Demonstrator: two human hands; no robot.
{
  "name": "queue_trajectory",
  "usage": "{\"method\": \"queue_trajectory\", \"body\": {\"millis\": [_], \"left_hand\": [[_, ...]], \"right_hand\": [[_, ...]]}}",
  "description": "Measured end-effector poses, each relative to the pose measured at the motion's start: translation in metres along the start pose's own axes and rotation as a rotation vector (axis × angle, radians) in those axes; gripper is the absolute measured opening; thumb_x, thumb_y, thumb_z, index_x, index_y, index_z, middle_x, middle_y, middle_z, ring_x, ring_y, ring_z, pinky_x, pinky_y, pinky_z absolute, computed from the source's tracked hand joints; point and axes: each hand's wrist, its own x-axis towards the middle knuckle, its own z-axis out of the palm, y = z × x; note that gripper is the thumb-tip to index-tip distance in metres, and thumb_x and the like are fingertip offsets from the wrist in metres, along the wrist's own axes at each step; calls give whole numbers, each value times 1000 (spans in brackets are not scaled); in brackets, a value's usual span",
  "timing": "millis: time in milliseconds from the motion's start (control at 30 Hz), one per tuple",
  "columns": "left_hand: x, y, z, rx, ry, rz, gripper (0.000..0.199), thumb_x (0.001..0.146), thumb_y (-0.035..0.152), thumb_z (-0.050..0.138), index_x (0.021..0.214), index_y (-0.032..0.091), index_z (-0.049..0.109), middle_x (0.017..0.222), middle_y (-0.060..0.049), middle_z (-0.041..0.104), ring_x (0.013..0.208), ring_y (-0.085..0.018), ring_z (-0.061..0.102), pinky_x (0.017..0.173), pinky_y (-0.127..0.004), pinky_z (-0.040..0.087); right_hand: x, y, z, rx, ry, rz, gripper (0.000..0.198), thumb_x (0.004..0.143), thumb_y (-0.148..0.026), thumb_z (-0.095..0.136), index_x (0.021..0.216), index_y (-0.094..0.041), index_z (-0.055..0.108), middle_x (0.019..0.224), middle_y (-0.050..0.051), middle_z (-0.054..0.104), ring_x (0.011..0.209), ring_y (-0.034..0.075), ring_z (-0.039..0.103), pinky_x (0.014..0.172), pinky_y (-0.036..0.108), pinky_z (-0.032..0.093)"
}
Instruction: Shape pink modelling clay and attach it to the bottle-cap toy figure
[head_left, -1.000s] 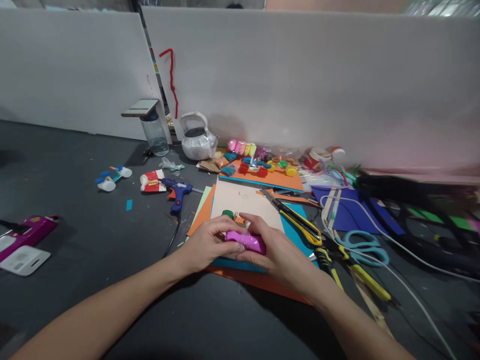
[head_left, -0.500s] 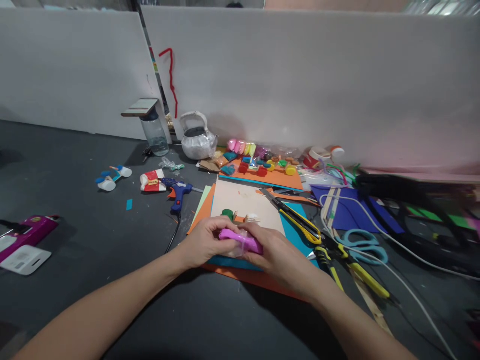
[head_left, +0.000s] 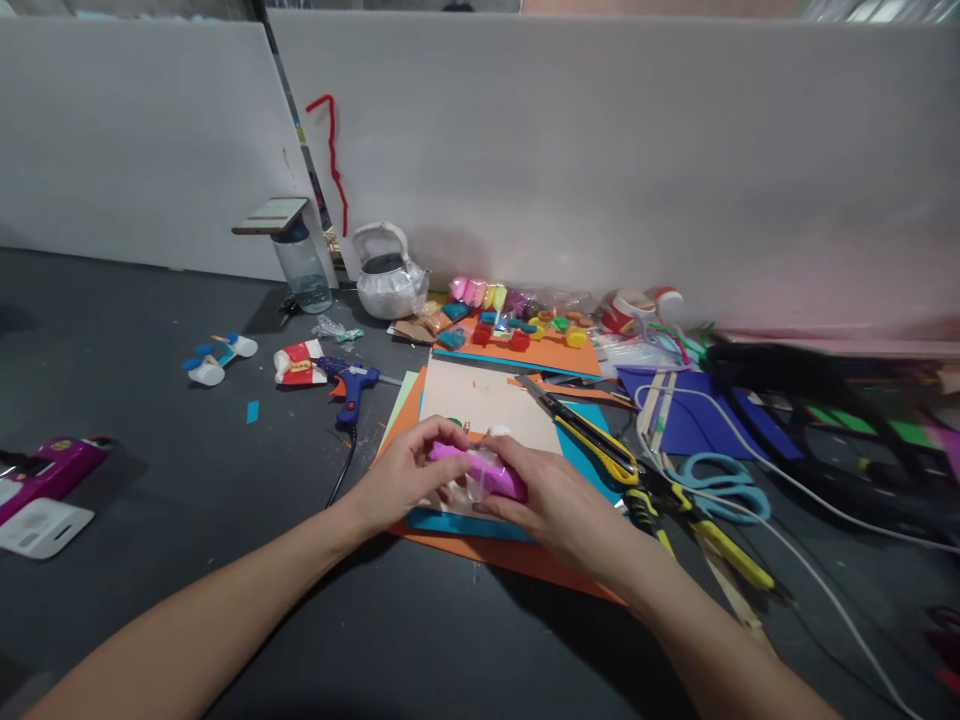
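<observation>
Both my hands hold a pink lump of clay in a clear plastic wrapper [head_left: 480, 473] just above a stack of coloured paper sheets [head_left: 487, 400]. My left hand [head_left: 409, 475] grips its left end. My right hand [head_left: 544, 495] pinches the right end and the crinkled plastic. A small green piece shows just beyond my left fingers, partly hidden.
A yellow-handled utility knife [head_left: 592, 435], light blue scissors [head_left: 712, 485] and a white cable [head_left: 787, 480] lie to the right. A blue glue gun [head_left: 351, 385], a silver kettle [head_left: 382, 280], a water bottle [head_left: 300, 265] and several bright clay packs [head_left: 517, 325] stand behind.
My hands have worked the pink clay pack slightly left and away, and the clear plastic now bulges between them. The view has shifted a little.
</observation>
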Motion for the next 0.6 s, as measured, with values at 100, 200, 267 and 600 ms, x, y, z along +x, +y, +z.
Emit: {"method": "queue_trajectory", "body": {"millis": [100,200,267,600], "left_hand": [[0,1,2,17,-8,-45,27,81,40,71,90,17,60,78,3,59,59,-10,56,60,-25,51],[-1,2,3,70,-21,-14,22,80,33,72,94,16,68,84,-1,62,69,-12,59,64,-24,49],[-1,2,3,120,-12,67,23,79,28,72,99,17,73,97,-4,64,84,-15,61,71,-24,48],[-3,-4,6,167,-96,16,14,78,26,72,89,17,74,89,-2,69,80,-15,61,72,-24,47]], "right_hand": [[1,-2,1,-39,6,2,36,90,-26,65,124,-20,54,116,11,70,95,23,68,76,29,45],[1,-4,1,-47,24,-6,36,90,-26,66,123,-20,55,116,12,70,96,24,68,77,31,47],[1,-4,3,-38,25,-11,32,91,-28,65,120,-20,55,112,12,71,94,24,69,76,32,47],[6,-6,17,-93,4,-63,23,91,-27,65,111,-19,56,107,9,72,91,24,71,72,29,47]]}}
